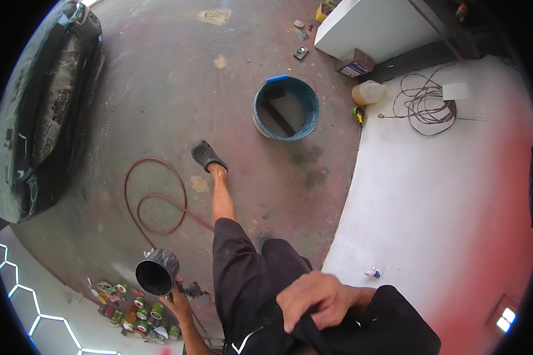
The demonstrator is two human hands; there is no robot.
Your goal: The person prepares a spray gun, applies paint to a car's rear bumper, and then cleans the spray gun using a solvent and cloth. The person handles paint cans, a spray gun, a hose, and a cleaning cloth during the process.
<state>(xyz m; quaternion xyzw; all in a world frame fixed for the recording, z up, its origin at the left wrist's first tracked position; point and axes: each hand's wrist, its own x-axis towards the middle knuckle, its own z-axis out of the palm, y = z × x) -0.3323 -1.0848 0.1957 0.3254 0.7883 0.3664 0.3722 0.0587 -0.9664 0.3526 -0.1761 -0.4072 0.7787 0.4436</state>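
My left hand grips a spray gun with a dark cup at the lower left, its open top facing up and a pressure gauge beside it. In front of my body, my right hand is closed on black cloth, which looks like part of my clothing or a strap. A red hose lies looped on the floor near my left foot, which wears a dark clog. A blue bucket with a dark bar or pad inside stands ahead to my right.
A plastic-covered vehicle part or body fills the left edge. Several cans cluster at lower left. Along the white wall at right are a jug, a box and a coiled cord. A white block stands at the back right.
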